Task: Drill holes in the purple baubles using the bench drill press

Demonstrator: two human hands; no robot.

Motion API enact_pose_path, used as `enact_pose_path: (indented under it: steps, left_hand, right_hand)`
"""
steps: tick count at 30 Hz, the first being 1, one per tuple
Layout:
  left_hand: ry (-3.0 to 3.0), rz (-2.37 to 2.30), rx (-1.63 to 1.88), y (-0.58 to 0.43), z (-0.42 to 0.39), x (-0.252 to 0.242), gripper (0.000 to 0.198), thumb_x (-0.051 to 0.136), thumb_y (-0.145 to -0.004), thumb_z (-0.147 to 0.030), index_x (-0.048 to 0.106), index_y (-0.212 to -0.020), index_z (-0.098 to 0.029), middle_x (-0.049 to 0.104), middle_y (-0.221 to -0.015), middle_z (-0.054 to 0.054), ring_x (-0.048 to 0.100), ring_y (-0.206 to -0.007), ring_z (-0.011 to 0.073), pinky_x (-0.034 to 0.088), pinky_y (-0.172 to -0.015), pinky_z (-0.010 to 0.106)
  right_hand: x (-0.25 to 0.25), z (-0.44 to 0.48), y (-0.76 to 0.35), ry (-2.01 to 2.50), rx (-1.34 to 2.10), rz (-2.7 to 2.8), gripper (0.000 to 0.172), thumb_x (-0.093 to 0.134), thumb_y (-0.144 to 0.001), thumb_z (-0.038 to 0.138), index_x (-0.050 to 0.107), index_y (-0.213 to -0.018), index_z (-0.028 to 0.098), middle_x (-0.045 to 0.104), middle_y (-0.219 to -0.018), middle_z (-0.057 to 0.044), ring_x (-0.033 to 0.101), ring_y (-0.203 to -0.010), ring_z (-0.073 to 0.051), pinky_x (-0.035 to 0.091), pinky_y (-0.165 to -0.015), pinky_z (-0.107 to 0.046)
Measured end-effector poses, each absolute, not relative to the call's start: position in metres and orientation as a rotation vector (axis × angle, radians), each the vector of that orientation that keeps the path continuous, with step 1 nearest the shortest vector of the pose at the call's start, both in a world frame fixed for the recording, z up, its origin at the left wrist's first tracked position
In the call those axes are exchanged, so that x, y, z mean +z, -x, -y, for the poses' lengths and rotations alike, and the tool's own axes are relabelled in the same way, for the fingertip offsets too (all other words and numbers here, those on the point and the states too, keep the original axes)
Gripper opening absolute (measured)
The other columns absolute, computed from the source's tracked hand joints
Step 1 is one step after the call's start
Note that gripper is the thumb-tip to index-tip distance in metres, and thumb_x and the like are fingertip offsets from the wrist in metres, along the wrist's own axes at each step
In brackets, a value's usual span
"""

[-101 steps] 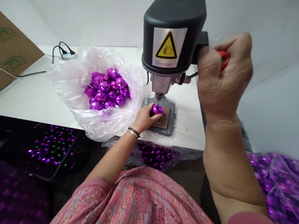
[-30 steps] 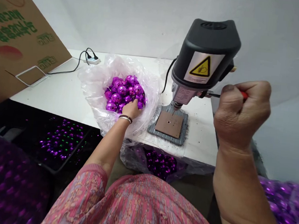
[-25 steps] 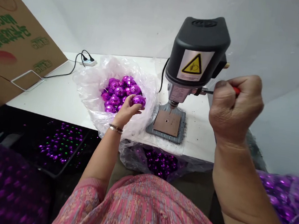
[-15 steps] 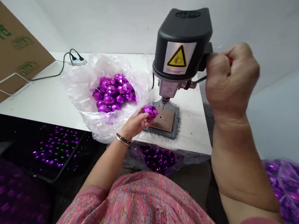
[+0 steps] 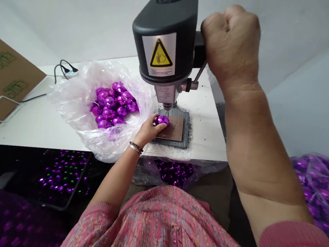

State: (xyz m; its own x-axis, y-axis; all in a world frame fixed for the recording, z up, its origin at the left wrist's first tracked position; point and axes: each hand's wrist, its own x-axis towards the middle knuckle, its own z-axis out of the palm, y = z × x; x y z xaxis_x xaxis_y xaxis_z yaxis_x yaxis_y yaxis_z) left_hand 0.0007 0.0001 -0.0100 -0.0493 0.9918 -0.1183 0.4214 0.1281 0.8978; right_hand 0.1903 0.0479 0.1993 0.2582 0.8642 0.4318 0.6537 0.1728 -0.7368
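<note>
My left hand (image 5: 150,130) grips a shiny purple faceted ball ornament (image 5: 163,120) between thumb and fingers. The ball is on or just above the brown board (image 5: 176,129) of a bench drill press (image 5: 164,34), below its chuck. A thin drill bit (image 5: 168,112) points down at the ball's top; whether it touches I cannot tell. High on the right, my right hand (image 5: 233,44) is closed in a fist around the press's feed handle, whose grip it hides. A clear plastic bag (image 5: 76,103) of similar purple balls (image 5: 110,102) lies open left of my left hand.
Dark chips dot the white table (image 5: 206,137) around the grey base (image 5: 185,138). A cardboard box (image 5: 6,73) stands at the left, near a power strip (image 5: 70,72) with black cables. More bagged purple balls (image 5: 321,189) are at the lower right.
My left hand has brought the ball beneath the drill bit and turned it. My right hand stays closed on the handle. The view has shifted, so the press appears further left.
</note>
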Motion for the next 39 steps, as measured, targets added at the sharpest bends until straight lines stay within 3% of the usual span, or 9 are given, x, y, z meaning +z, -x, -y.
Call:
enact_pose_path:
  steps: [4,8,16,21,26,31,39]
  left_hand:
    - [-1.503,-1.656,0.793,-0.007,-0.002,-0.001,0.061,0.075,-0.074,-0.036,0.058,-0.129,-0.018,0.068,-0.113,0.008,0.061,-0.088,0.0169,0.049,-0.084,0.031]
    - [-1.62,-1.676,0.715,-0.011,-0.002,0.005,0.055,0.075,-0.073,-0.031,0.061,-0.125,-0.019,0.07,-0.106,0.005,0.062,-0.087,0.0176,0.05,-0.085,0.032]
    - [-1.879,-1.626,0.68,-0.021,-0.01,0.002,0.065,0.079,-0.066,-0.019,0.062,-0.129,-0.015,0.066,-0.125,0.012,0.059,-0.117,0.0264,0.044,-0.106,0.039]
    - [-1.724,-1.612,0.651,-0.02,-0.01,-0.004,0.076,0.079,-0.068,-0.023,0.055,-0.139,-0.014,0.07,-0.116,0.009,0.063,-0.111,0.0238,0.047,-0.101,0.035]
    - [-1.678,-1.629,0.682,-0.02,-0.007,-0.009,0.078,0.081,-0.067,-0.025,0.056,-0.14,-0.017,0.073,-0.111,0.006,0.065,-0.104,0.0221,0.049,-0.096,0.032]
    - [-1.7,-1.63,0.676,-0.02,-0.008,-0.011,0.077,0.081,-0.067,-0.026,0.056,-0.14,-0.018,0.073,-0.108,0.004,0.066,-0.098,0.021,0.05,-0.092,0.031]
    - [-1.742,-1.59,0.716,-0.02,-0.006,-0.012,0.07,0.078,-0.069,-0.027,0.059,-0.136,-0.019,0.073,-0.111,0.004,0.066,-0.096,0.0201,0.05,-0.088,0.029]
  right_hand:
    - [0.199,-0.051,-0.191,1.569,0.247,1.453,0.039,0.041,-0.096,0.025,0.023,-0.062,0.016,0.02,-0.062,0.006,0.016,-0.063,-0.001,0.019,-0.067,-0.021]
    - [0.197,-0.051,-0.191,1.541,0.247,1.461,0.039,0.04,-0.096,0.025,0.022,-0.063,0.016,0.019,-0.064,0.006,0.015,-0.062,-0.002,0.024,-0.07,-0.019]
    - [0.195,-0.052,-0.191,1.494,0.241,1.461,0.035,0.036,-0.094,0.023,0.022,-0.062,0.016,0.019,-0.064,0.007,0.016,-0.064,0.0,0.025,-0.074,-0.017]
    - [0.194,-0.048,-0.19,1.467,0.251,1.431,0.038,0.043,-0.093,0.023,0.022,-0.062,0.017,0.019,-0.062,0.007,0.016,-0.061,-0.001,0.02,-0.066,-0.019]
    - [0.181,-0.034,-0.192,1.335,0.152,1.473,0.041,0.053,-0.09,0.02,0.021,-0.064,0.02,0.021,-0.059,0.008,0.017,-0.059,-0.003,0.024,-0.064,-0.021]
    - [0.146,-0.005,-0.201,1.024,-0.073,1.606,0.022,0.048,-0.088,0.033,0.036,-0.075,0.019,0.037,-0.065,0.005,0.034,-0.058,-0.004,0.036,-0.064,-0.021]
    - [0.107,0.021,-0.208,1.196,-0.374,1.747,0.021,0.044,-0.088,0.037,0.05,-0.076,0.02,0.047,-0.068,-0.001,0.047,-0.065,-0.011,0.043,-0.066,-0.027]
